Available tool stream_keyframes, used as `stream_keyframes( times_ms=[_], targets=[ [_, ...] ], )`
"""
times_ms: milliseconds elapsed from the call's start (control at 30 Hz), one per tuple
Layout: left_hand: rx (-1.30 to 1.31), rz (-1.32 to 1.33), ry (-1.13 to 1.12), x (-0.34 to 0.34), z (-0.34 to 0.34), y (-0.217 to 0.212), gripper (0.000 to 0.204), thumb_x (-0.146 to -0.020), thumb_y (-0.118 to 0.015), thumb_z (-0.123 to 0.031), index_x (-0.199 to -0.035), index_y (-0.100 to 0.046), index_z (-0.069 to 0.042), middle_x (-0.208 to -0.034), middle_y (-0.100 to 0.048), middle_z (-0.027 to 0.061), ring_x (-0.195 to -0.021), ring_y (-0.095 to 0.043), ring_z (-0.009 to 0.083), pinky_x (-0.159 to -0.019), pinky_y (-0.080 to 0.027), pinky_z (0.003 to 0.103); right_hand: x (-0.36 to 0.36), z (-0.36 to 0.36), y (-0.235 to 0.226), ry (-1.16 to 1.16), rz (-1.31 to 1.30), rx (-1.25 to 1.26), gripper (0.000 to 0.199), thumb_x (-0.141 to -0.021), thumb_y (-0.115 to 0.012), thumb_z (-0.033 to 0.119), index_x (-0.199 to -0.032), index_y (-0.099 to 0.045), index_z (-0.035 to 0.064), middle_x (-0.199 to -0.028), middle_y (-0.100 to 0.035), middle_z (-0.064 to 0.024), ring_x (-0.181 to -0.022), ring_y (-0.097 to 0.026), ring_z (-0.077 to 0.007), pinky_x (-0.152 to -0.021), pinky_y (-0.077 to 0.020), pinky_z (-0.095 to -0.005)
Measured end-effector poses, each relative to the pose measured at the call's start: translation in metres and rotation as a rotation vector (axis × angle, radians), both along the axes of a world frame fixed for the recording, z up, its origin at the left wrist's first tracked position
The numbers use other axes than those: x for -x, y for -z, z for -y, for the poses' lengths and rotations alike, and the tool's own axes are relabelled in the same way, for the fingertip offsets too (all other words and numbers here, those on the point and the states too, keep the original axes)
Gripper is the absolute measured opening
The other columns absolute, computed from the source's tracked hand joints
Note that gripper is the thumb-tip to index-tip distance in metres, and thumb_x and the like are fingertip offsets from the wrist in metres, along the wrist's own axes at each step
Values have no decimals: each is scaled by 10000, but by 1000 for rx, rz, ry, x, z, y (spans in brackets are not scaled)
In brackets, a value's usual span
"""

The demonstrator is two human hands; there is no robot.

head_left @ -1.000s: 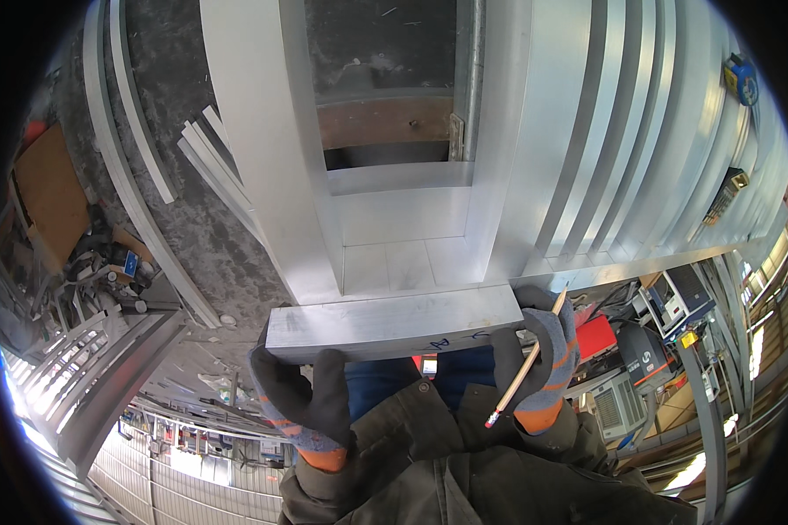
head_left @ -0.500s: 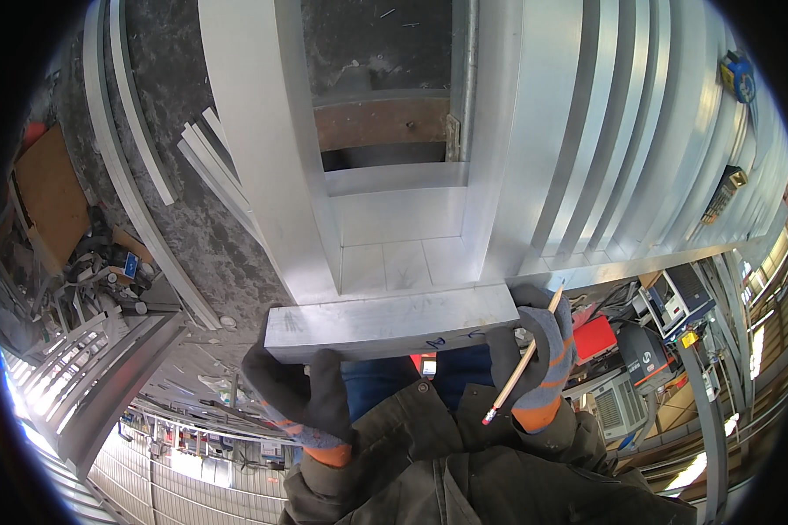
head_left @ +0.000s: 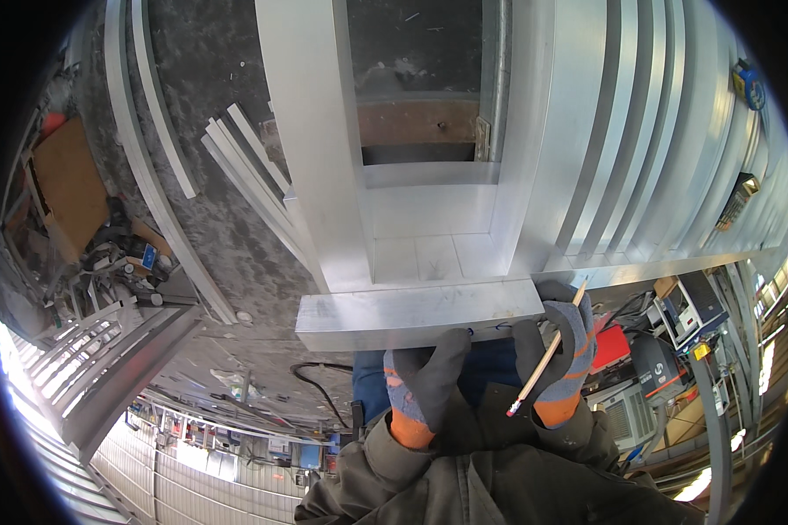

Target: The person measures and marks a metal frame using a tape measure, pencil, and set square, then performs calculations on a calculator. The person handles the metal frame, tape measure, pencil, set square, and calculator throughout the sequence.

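Observation:
A short rectangular aluminium bar [head_left: 411, 306] lies crosswise in front of me, against the near end of a larger aluminium frame [head_left: 311, 149]. My right hand [head_left: 556, 350], in a grey glove with orange stripes, grips the bar's right end. A wooden pencil [head_left: 547, 372] with an eraser tip slants between that hand's fingers, its point up past the bar's edge. My left hand [head_left: 429, 376], gloved alike, is closed at the bar's near face, right of the middle. Its thumb presses the face; its other fingertips are partly hidden below. Dark marks show on the near face between the hands.
Several long aluminium profiles [head_left: 639, 131] lie side by side at the right, with a blue tape measure [head_left: 749, 86] on them. Thin metal strips [head_left: 254, 179] rest at the left. Machines and a red box [head_left: 610, 348] stand lower right. A brown board [head_left: 68, 179] leans far left.
My left hand has left the bar's left end and slid right along its near face, close to my right hand. My right hand keeps its place with the pencil. The whole view has shifted slightly.

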State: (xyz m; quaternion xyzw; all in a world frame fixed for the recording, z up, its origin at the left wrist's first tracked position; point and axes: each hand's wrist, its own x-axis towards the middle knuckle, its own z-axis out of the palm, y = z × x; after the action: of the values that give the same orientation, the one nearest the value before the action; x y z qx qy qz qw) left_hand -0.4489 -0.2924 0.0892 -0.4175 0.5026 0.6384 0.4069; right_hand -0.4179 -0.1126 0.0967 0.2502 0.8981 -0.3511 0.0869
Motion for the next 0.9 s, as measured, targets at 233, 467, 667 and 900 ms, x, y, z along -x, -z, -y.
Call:
stream_keyframes(
  times_ms=[233, 467, 667, 900],
  targets=[
    [116, -358, 346, 13, -4, -6, 175, -987, -708, -54, -1117, -697, 63, -1061, -757, 132, -948, -746, 221, -821, -598, 334, 15, -6, -17, 463, -224, 167, 333, -969, -608, 150, -1247, -562, -27, -1050, -717, -185, -892, -702, -262, -810, -555, -395],
    [-6, -41, 49, 25, -12, -9, 188, -979, -719, -81, -1105, -710, 58, -996, -763, 131, -857, -753, 212, -769, -596, 339, 51, -19, -28, 206, -7, 292, 654, -1130, -310, 461, -1493, -437, -69, -823, -685, -97, -750, -648, -143, -670, -499, -309],
    [-1, -218, 138, 13, -8, -3, 184, -980, -702, -51, -1125, -703, 62, -1059, -751, 145, -908, -750, 239, -777, -626, 358, 79, -18, -24, 382, -183, 511, 112, -1016, -589, 51, -1106, -589, -15, -820, -659, -103, -676, -610, -112, -590, -477, -260],
    [-29, -112, 151, 21, -6, -5, 189, -964, -704, -21, -1132, -701, 66, -1089, -740, 162, -928, -748, 257, -795, -643, 376, 85, -28, -19, 462, -164, 598, 171, -1002, -597, -9, -1157, -658, -48, -904, -704, -105, -781, -668, -141, -692, -527, -269]
  ],
)
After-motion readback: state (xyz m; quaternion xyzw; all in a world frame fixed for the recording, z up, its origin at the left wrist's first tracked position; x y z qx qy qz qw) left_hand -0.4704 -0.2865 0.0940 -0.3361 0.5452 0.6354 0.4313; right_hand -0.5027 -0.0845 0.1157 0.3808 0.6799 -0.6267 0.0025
